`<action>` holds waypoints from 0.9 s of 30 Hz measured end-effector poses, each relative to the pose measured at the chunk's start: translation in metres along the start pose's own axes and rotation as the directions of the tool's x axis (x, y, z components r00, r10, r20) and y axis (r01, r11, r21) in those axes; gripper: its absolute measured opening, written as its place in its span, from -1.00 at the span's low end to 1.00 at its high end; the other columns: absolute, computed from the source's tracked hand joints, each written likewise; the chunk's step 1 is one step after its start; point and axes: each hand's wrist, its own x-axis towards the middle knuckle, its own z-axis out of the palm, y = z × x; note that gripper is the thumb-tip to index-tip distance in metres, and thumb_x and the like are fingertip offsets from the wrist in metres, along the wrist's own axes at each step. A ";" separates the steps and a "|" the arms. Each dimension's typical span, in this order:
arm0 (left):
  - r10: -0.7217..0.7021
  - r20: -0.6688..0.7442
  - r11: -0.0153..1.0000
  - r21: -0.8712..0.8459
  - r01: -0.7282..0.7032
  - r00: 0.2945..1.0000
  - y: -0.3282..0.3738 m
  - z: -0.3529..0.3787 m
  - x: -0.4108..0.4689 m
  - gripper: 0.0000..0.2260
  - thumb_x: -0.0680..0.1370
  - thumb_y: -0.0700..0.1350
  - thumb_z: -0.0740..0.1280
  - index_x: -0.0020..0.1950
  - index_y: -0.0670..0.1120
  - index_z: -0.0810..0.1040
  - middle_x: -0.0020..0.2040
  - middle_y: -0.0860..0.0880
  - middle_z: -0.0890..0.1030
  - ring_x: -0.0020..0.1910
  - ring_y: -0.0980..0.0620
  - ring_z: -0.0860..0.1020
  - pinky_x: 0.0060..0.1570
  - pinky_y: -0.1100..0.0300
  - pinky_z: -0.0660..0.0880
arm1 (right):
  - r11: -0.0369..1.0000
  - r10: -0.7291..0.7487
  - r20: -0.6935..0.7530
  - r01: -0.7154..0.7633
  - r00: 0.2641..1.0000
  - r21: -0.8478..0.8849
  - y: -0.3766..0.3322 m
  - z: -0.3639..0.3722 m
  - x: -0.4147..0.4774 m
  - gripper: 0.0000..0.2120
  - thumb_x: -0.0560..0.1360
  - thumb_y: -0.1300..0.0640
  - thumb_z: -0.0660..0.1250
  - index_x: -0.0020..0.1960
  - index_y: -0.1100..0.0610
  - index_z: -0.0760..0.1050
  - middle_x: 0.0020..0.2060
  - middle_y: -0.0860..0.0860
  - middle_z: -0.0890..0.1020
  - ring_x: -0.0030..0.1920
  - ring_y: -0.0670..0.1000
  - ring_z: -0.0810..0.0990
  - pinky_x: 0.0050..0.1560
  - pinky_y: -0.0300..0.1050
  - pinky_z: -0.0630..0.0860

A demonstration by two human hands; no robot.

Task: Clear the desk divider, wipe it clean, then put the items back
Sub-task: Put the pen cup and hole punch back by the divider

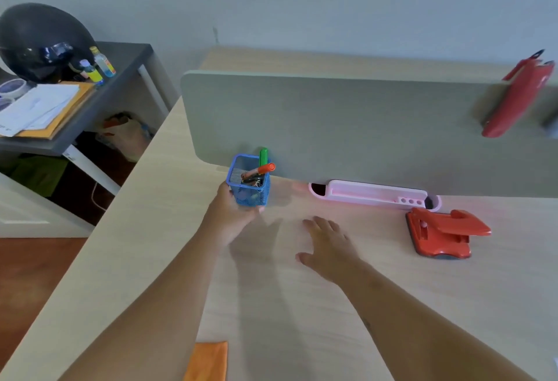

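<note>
A grey desk divider stands upright across the pale wooden desk. My left hand grips a blue mesh pen holder close to the divider's lower left corner; green and orange markers stick out of it. My right hand hovers flat over the desk with fingers spread, holding nothing. A pink tray lies along the divider's foot. A red hole punch sits just in front of the tray's right end. A red object hangs on the divider's upper right. An orange cloth lies at the near edge.
To the left, a dark side table carries a black helmet, small bottles and papers. The desk's left edge runs diagonally, with floor below it. A wall rises behind the divider.
</note>
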 end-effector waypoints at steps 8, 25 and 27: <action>0.007 -0.113 0.990 -0.136 -0.022 0.994 -0.004 0.049 0.015 -0.38 0.30 -0.01 0.60 0.23 0.08 0.34 0.09 0.25 0.52 0.06 0.17 0.56 0.00 0.20 0.50 | 0.991 0.068 -0.246 -0.094 0.967 -0.095 0.067 0.053 -0.063 -0.21 0.42 -0.53 -0.10 0.56 -0.21 -0.05 0.57 -0.08 -0.10 0.56 0.06 -0.16 0.52 0.11 -0.15; 0.050 -0.251 0.958 0.286 0.025 0.967 0.006 0.112 -0.050 -0.39 0.37 0.16 0.49 0.27 -0.11 0.38 0.18 -0.07 0.49 0.18 -0.11 0.47 0.06 0.07 0.43 | 0.985 0.070 -0.330 -0.118 0.941 -0.128 0.090 0.070 -0.089 -0.34 0.48 -0.37 0.09 0.51 -0.14 0.21 0.53 -0.04 0.18 0.54 0.09 0.13 0.48 0.19 0.01; 0.147 -0.235 0.897 0.440 -0.030 0.961 0.003 0.117 -0.066 -0.45 0.37 0.18 0.46 0.23 -0.08 0.43 0.13 -0.06 0.52 0.13 -0.14 0.49 0.06 -0.02 0.44 | 0.980 0.085 -0.330 -0.139 0.940 -0.142 0.103 0.072 -0.106 -0.34 0.48 -0.38 0.09 0.51 -0.15 0.22 0.53 -0.02 0.19 0.53 0.11 0.13 0.46 0.21 -0.01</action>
